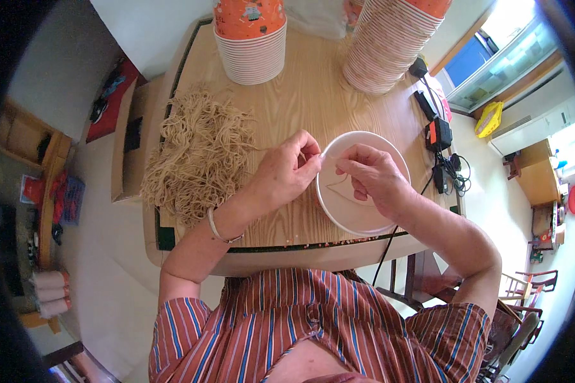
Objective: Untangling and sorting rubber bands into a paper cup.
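My left hand (292,167) is pinched, thumb against forefinger, just left of a round white paper tub (346,216). A thin beige cord (338,186) runs between my hands, and a loose bit of it hangs under my right fingers into the tub. My right hand (375,177) is above the tub with its fingertips closed on that cord. Near my left fingertips shows a tiny whitish spot, too small to name. To the left of my left hand lies a big tangled heap of beige cords (201,153), from which a strand reaches toward that hand.
Two tall stacks of paper tubs, an orange-patterned one (250,59) and a white-sided one (390,48), stand at the table's far side. Black power adapters and cables (438,135) lie along the right edge. A cardboard box (129,143) stands left of the wooden table (297,96).
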Available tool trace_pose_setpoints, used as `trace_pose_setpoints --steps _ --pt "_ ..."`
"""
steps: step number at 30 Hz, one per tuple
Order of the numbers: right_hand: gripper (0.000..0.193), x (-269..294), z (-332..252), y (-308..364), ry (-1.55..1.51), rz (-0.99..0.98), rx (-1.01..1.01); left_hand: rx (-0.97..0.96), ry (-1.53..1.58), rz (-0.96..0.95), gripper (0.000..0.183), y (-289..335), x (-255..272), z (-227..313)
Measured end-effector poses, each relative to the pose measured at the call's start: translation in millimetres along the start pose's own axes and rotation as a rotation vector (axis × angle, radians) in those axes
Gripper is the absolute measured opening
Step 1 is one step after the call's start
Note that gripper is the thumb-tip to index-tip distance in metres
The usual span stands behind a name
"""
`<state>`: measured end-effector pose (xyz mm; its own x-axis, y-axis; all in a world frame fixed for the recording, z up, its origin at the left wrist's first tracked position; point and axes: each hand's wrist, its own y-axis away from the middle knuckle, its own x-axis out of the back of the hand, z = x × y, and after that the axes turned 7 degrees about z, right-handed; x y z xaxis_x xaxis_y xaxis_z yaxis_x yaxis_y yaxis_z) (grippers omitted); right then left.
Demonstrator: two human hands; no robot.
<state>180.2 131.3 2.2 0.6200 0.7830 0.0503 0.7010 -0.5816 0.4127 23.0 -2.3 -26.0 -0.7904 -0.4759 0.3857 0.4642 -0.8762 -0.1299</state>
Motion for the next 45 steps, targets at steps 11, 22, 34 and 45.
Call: trace_pose_setpoints --steps 11,22,34,45 --pt "0.011 1 8 -1 -0.148 -0.031 -0.016 0.173 0.401 -0.045 0.029 -5 -4 -11" --pt "0.011 -2 8 -2 -0.178 -0.06 -0.051 0.225 0.459 -0.127 0.032 -8 0 -12" --pt "0.012 -2 9 -4 -0.192 -0.075 -0.04 0.227 0.405 -0.168 0.033 -8 3 -8" --pt "0.013 -6 4 -5 -0.136 -0.043 -0.036 0.228 0.453 -0.167 0.031 -7 3 -5"
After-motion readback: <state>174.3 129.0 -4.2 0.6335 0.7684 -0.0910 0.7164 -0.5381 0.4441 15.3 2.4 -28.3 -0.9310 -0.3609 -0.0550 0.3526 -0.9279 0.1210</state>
